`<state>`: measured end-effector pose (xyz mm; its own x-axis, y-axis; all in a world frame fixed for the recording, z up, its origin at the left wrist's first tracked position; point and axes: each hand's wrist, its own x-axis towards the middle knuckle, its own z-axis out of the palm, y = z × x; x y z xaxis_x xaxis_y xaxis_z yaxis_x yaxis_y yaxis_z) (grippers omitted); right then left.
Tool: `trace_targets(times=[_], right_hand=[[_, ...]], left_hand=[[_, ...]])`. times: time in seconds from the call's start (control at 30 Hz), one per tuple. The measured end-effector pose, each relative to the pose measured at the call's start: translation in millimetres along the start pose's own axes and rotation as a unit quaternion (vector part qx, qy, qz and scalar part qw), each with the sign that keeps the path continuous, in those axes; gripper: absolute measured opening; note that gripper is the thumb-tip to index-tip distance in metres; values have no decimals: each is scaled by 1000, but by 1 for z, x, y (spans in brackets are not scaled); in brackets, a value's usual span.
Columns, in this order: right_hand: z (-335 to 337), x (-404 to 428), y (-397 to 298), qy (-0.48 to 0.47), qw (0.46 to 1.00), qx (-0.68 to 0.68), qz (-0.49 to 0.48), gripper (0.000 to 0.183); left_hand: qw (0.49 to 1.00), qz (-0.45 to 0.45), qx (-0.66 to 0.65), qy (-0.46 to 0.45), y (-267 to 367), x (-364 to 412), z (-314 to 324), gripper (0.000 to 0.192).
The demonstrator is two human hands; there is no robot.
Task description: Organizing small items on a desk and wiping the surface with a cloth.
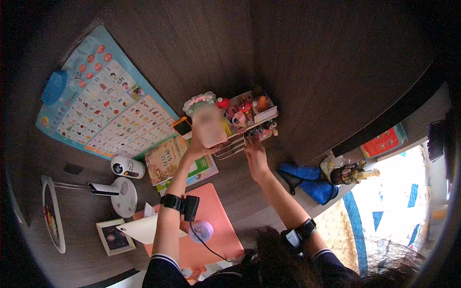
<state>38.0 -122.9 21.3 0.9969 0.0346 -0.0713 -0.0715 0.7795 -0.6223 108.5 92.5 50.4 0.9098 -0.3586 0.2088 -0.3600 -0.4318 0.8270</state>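
Observation:
My left hand (200,148) grips the lower part of a pale pink object (219,139) with a frilled white and green top; its middle is blurred, so its kind is unclear. This object stands against the left end of a small two-level white wire rack (230,149). On the rack's upper level, a tray (265,113) carries red, pink and orange trinkets. At the lower level, my right hand (256,156) has its fingers on a clear container (258,135) of small items. Its fingertips are partly hidden.
Books (167,162) and an orange-framed device (182,127) lie left of the rack, below an alphabet poster (108,104). A white camera-like device (128,167), a lamp base (124,198), a photo frame (114,237) and a pink mat (212,205) lie nearer. Rightward are a blue case (313,183) and pen holder (344,175).

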Motion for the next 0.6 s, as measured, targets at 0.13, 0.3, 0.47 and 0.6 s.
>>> trace_targets(times=[0.13,0.3,0.47,0.6], right_hand=[[-5,9,9,-16,998,37,-39,64],[1,10,2,-25,999,-6,-28,61],[-2,25,-1,-12,1000,-3,-6,49],[-13,40,9,-30,1000,-10,-1,30]], left_hand=[[999,15,46,10,6,5,2,109],[998,42,35,27,-6,12,-1,104],[996,63,56,27,0,24,1,101],[998,57,-1,28,-14,29,-3,101]])
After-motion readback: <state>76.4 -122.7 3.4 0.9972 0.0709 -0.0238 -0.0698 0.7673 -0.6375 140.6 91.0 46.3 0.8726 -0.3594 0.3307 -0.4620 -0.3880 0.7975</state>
